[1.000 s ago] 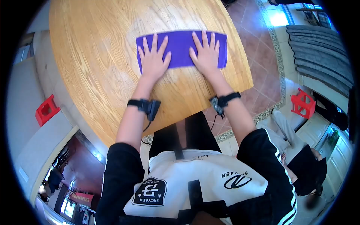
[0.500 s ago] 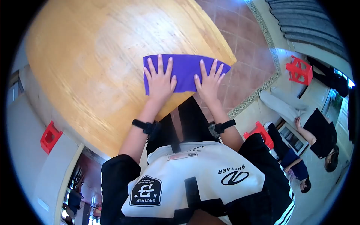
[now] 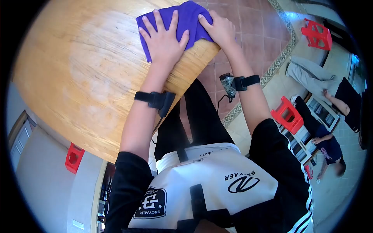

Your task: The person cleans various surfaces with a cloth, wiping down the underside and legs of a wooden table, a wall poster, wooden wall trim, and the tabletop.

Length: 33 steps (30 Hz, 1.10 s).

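Note:
A purple cloth point(image 3: 193, 29) lies on the wooden table point(image 3: 89, 66) near its far right edge, wrinkled toward the right. My left hand point(image 3: 164, 42) presses flat on the cloth, fingers spread. At the table's edge, my right hand point(image 3: 220, 29) grips the right part of the cloth; its thumb rests on top and the other fingers are partly hidden. Each wrist wears a black strap with a small device.
Red plastic stools stand at the upper right point(image 3: 316, 34), at the right point(image 3: 287, 115) and at the left point(image 3: 74, 158). Two people are at the right, one in light trousers point(image 3: 311, 77), the other in a dark shirt point(image 3: 330, 143). Reddish floor tiles point(image 3: 252, 50) lie past the table edge.
Both hands have moved forward with the cloth, away from my body. The right hand has gone from lying flat with fingers spread to curling around the cloth, which is now more wrinkled.

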Each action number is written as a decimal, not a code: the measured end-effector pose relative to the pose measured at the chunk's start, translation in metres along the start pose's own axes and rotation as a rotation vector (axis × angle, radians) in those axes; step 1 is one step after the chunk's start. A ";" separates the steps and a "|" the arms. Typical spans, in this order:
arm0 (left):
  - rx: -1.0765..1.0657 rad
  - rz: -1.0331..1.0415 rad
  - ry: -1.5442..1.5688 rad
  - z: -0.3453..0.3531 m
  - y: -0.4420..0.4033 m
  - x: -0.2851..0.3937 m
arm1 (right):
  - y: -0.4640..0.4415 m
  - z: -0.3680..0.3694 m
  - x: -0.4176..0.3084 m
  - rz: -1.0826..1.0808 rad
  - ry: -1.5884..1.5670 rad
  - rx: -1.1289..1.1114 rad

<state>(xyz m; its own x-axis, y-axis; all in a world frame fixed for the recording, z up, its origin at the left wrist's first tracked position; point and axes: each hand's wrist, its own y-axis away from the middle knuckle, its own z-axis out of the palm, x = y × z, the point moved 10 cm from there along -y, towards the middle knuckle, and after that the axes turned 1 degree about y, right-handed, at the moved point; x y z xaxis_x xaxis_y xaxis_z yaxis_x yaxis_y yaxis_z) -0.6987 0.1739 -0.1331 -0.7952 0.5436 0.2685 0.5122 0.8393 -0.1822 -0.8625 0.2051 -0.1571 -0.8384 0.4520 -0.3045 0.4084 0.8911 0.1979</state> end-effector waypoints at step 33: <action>-0.142 -0.697 0.022 -0.105 0.437 -0.156 | 0.364 0.166 -0.303 -0.932 -0.022 -0.219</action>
<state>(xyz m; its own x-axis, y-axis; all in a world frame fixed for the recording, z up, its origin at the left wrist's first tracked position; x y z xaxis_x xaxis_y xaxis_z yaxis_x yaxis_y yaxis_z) -0.3170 0.4566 -0.1551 -0.9472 -0.1213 0.2969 -0.0746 0.9837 0.1638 -0.3998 0.3988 -0.1470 -0.7846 -0.4326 -0.4441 -0.4981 0.8663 0.0361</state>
